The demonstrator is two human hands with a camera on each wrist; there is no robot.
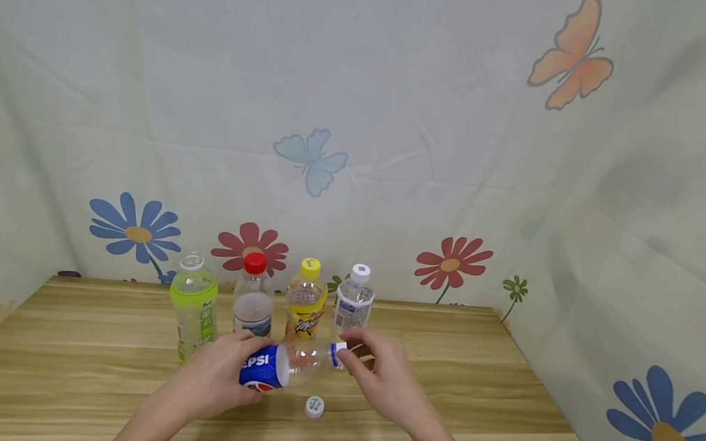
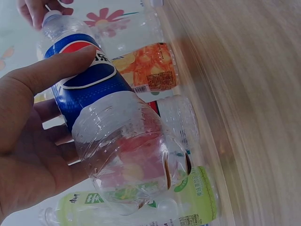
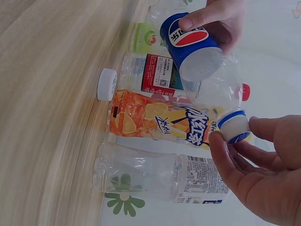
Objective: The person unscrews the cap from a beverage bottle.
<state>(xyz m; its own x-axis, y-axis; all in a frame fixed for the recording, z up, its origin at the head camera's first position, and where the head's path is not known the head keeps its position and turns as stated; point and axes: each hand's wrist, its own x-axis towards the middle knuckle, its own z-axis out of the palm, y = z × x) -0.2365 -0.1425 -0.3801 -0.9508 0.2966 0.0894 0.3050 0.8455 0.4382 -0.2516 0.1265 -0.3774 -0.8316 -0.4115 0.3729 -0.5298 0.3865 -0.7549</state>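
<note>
A clear Pepsi bottle (image 1: 266,367) with a blue label is held tilted above the table by my left hand (image 1: 216,373). The left wrist view shows the thumb (image 2: 61,68) across the label and the fingers behind the bottle. At the bottle's neck, my right hand (image 1: 386,377) pinches a white cap (image 3: 236,129) between thumb and fingers. A blue ring sits at the cap's edge, against the neck. Below the bottle, a loose white cap (image 1: 314,407) lies on the wooden table (image 1: 468,413).
Behind my hands stand a green-labelled bottle (image 1: 193,297) without a cap, a red-capped bottle (image 1: 253,303), a yellow-capped iced tea bottle (image 1: 306,307) and a white-capped clear bottle (image 1: 354,305). A flowered cloth (image 1: 400,112) hangs behind the table.
</note>
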